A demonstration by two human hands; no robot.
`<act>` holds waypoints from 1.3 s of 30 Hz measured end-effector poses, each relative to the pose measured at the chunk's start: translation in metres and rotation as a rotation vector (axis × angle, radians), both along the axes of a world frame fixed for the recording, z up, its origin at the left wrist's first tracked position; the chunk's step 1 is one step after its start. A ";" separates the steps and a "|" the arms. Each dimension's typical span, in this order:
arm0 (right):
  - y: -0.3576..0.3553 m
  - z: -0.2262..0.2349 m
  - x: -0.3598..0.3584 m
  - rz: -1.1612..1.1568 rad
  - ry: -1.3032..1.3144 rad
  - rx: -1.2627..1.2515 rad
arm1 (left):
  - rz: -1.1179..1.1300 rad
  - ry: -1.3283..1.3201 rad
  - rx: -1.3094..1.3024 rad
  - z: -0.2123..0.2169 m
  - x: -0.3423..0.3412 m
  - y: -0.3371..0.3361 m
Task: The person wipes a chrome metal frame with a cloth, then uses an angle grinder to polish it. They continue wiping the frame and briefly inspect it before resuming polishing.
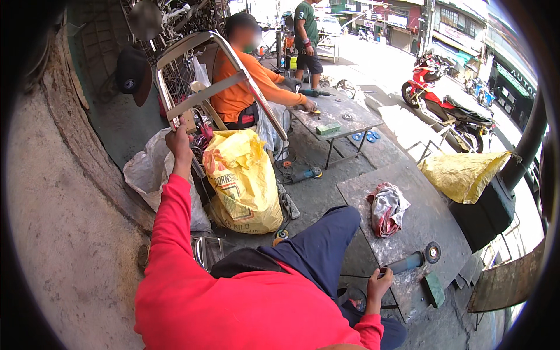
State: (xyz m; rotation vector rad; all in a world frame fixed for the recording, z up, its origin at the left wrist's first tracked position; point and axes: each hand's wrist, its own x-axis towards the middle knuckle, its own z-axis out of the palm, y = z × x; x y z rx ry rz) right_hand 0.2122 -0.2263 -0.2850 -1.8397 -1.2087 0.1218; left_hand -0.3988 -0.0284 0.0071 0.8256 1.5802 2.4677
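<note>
The left hand (179, 140) grips the frame (207, 94), up near the yellow bag (242, 181). The right hand's (379, 284) fingers curl around the grinder (406, 262), on or just over the board (420, 192). This looks like moving the frame; next seems to need a firm grip, clear of the wheel (432, 252).

The person wears a red top (251, 306) with long sleeves (171, 224) and dark navy trousers (321, 242). Some black cloth (242, 263) shows at the waist. Left hand (179, 141) and right hand (380, 283) are bare.
</note>
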 end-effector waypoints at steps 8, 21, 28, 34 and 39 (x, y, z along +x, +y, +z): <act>0.001 -0.006 0.004 -0.008 -0.043 -0.121 | 0.200 0.033 -0.102 0.049 -0.072 0.043; -0.008 -0.018 0.007 -0.056 -0.126 -0.209 | 0.476 0.068 -0.424 0.079 -0.135 0.135; -0.009 -0.019 0.005 -0.099 -0.156 -0.244 | 0.495 0.033 -0.425 0.095 -0.150 0.143; -0.012 -0.018 0.005 -0.115 -0.155 -0.293 | 0.581 0.033 -0.411 0.090 -0.152 0.148; -0.014 -0.021 0.007 -0.110 -0.170 -0.312 | 0.640 0.075 -0.441 0.087 -0.147 0.138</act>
